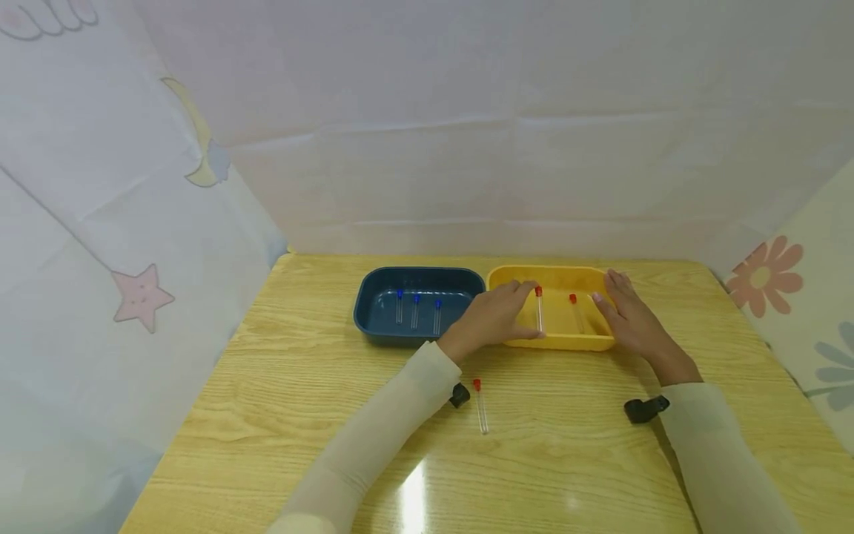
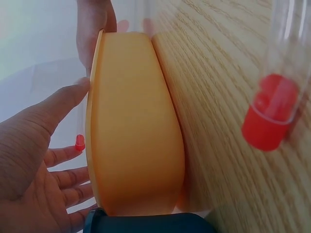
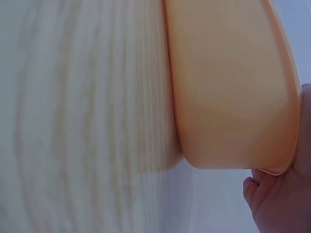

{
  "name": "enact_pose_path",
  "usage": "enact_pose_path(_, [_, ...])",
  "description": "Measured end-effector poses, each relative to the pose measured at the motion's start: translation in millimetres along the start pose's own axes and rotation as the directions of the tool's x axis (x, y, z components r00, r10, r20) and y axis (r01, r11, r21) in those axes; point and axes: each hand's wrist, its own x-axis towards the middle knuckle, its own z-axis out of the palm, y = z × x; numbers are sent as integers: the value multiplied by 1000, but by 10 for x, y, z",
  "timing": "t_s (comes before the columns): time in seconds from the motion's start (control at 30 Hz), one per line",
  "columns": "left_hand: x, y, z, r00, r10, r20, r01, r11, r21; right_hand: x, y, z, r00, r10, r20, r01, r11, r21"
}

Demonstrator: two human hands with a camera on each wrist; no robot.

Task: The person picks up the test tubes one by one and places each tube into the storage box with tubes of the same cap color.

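Three blue-capped tubes in navy tray, one red-capped tube in yellow tray; loose red tube on bench looks pending. Left grip pinches third red tube end-to-end; right grip holds yellow tray's rim.

Smooth plastic is seen on the yellow tray, gloss on the navy tray. Light's bounced off the shiny, wood-grained bench!

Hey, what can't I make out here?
Head view: near-left corner of the yellow tray, hidden behind the left hand.
Left wrist view: uncapped end of the nearest red-capped tube, cut off by the top edge.
Right wrist view: part of the right hand, cut off by the right edge.
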Motion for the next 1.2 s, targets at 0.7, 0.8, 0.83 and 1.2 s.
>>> enact_pose_path(0.7, [159, -7, -22, 998, -67, 21, 68, 996, -62, 3, -39, 14, 1000, 14, 11, -14, 1000, -4])
enact_pose_path(0.8, [183, -7, -20, 997, -75, 25, 76, 994, -73, 5, -45, 16, 1000, 19, 14, -19, 1000, -3])
enact_pose_path(0.83, [190, -5, -21, 997, -76, 25, 78, 994, -77, 5, -51, 14, 1000, 19, 12, -19, 1000, -3])
enact_pose_path(1.2, [251, 10, 52, 995, -89, 42, 94, 985, -142, -11, -68, 18, 1000, 9, -4, -9, 1000, -4])
